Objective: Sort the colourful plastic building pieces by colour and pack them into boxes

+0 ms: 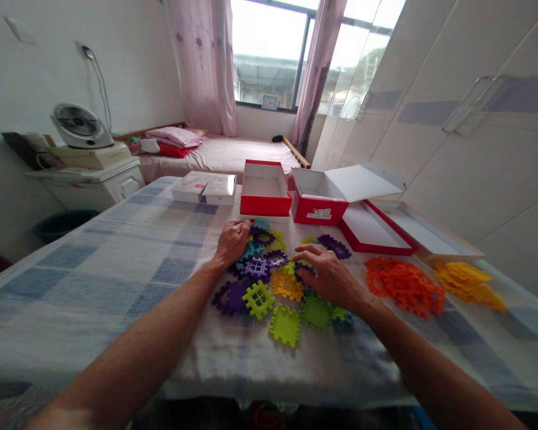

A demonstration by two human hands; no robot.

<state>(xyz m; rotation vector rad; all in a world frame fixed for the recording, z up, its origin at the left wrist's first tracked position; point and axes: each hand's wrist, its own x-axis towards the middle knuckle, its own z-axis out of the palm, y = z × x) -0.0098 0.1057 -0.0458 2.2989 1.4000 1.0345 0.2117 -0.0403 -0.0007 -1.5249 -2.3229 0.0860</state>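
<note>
Bending inward over the far left edge of a pile of mixed interlocking plastic pieces (255,267), the fingers of the left hand (234,240) are partly curled; whether they grip a piece cannot be told. The right hand (325,272) lies palm down over the pile's right side, fingers slightly parted and bent, a dark purple piece (305,272) showing beneath them; a firm hold cannot be confirmed. The pile lies on the table between and below both hands. Between the hands is an amber piece (287,286); nearer the person are a lime window-patterned piece (259,299), a solid lime piece (285,325) and a green piece (316,312). To the right of the right hand sits an orange heap (406,286), with a yellow heap (468,283) beyond it. Behind the pile stand an open red box (265,205) and a second red box (320,210) with its white flap raised; a shallow red tray (376,227) lies to the right. Two white boxes (220,188) occupy the far left of the checked tablecloth (161,239).
</note>
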